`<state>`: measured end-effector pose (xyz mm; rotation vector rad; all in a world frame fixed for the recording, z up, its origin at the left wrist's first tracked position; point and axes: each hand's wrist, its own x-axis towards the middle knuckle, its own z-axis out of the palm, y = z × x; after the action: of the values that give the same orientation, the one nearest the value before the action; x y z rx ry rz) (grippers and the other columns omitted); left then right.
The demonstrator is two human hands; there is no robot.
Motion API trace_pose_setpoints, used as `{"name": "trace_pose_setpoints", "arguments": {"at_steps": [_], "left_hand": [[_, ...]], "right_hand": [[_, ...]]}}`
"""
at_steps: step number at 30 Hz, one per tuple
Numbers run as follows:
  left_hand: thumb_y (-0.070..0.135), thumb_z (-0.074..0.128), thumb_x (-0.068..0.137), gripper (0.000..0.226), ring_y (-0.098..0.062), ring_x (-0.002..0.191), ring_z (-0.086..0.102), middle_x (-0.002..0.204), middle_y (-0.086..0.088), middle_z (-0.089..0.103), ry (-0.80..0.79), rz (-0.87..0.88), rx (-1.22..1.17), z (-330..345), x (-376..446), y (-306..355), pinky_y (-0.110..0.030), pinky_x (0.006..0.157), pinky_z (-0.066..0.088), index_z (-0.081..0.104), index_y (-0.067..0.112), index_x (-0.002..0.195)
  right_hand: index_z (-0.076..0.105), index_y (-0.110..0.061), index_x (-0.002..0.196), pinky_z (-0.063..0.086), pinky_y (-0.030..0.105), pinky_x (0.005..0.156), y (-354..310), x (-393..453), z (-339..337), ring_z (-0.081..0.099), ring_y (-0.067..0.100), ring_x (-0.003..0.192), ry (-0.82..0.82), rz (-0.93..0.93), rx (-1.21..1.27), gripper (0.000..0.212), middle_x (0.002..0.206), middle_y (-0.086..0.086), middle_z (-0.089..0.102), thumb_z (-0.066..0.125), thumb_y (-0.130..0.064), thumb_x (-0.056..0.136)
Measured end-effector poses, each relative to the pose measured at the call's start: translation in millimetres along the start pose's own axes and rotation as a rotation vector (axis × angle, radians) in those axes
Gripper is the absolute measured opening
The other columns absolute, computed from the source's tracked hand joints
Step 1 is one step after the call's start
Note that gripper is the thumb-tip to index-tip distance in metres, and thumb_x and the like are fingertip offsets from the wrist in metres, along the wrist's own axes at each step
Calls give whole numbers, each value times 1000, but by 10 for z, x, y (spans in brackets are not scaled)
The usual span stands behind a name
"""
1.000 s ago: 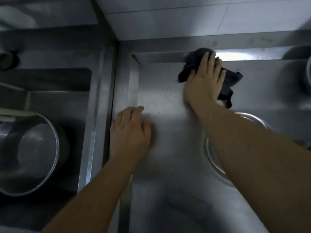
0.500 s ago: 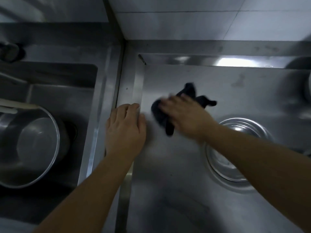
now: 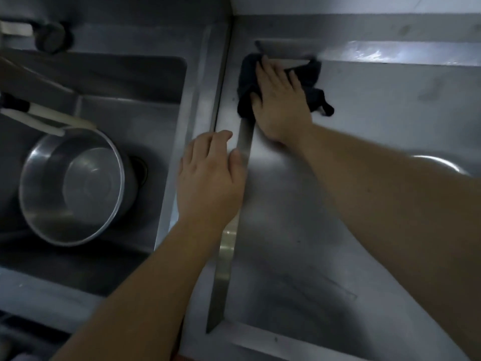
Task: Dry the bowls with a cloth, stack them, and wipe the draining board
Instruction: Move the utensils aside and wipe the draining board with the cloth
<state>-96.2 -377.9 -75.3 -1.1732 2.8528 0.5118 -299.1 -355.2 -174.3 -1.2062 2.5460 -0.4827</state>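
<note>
Steel draining board [image 3: 299, 204], right hand [image 3: 279, 100] pressing cloth [image 3: 312, 84], sink [image 3: 125, 82] holding bowl [image 3: 75, 186]

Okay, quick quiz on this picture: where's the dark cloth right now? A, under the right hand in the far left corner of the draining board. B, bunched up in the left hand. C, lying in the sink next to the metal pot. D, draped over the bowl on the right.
A: the right hand lies flat on the dark cloth in the far left corner of the draining board, while the left hand rests bare on the board's raised edge.
</note>
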Motion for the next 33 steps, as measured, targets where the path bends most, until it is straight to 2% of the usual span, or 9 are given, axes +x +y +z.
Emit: {"name": "trace_pose_setpoints", "arguments": {"at_steps": [2,5,10,15,20,24,26,30,33], "left_hand": [[35,44,109,41,-23,138,46,146,-3,55,-5,11,6,-39,-45,6,-39,111,36,54,20,146],[33,45,108,42,-26,136,48,144,-6,56,-25,57,14,-54,-126,21,-41,113,37,55,17,145],[32,46,107,41,-29,134,50,142,-8,58,-75,120,10,-55,-402,76,-45,111,42,57,15,143],[29,48,106,39,-28,134,50,140,-7,60,-158,193,36,-4,-820,18,-45,109,44,59,15,142],[31,50,108,38,-28,131,53,139,-7,61,-278,225,78,83,-1291,-126,-44,107,44,60,16,141],[38,43,110,41,-26,133,50,142,-5,59,-348,219,76,130,-1522,-163,-45,113,41,57,18,143],[39,42,110,43,-26,133,51,143,-4,59,-341,221,74,140,-1612,-135,-45,113,41,57,18,144],[39,42,110,41,-25,129,53,140,-3,59,-355,268,105,173,-1806,-9,-41,107,42,57,19,142],[39,41,111,40,-24,129,51,140,-1,58,-378,307,139,185,-2008,131,-40,106,40,56,21,143]], "right_hand": [[24,-11,166,11,48,132,44,-384,33,23,29,160,-22,-89,-62,65,174,7,24,32,-41,109],[30,-14,165,9,49,131,17,-1007,153,19,29,161,-119,-145,-70,65,175,4,23,36,-41,107],[28,-20,166,2,45,131,-123,-2125,375,14,25,162,-212,-138,-79,66,175,-1,19,33,-45,106],[31,-21,166,12,47,128,-206,-3015,502,15,25,161,-252,-101,-96,68,174,-3,14,38,-49,104],[16,-28,168,8,45,128,-187,-3723,524,8,25,163,-346,-39,-66,72,176,-8,6,38,-52,105],[-15,-37,164,-8,39,131,-119,-4107,484,-20,17,160,-410,38,-62,68,172,-15,-21,24,-51,109],[-21,-39,160,-13,37,129,-79,-4310,449,-24,16,159,-424,61,-60,67,170,-17,-25,21,-51,109],[-12,-38,163,-15,33,128,-1,-4703,325,-21,12,159,-465,132,28,73,169,-20,-23,11,-67,100],[-2,-40,167,-9,33,129,115,-4896,188,-19,8,159,-529,105,62,88,171,-21,-20,29,-75,93]]}}
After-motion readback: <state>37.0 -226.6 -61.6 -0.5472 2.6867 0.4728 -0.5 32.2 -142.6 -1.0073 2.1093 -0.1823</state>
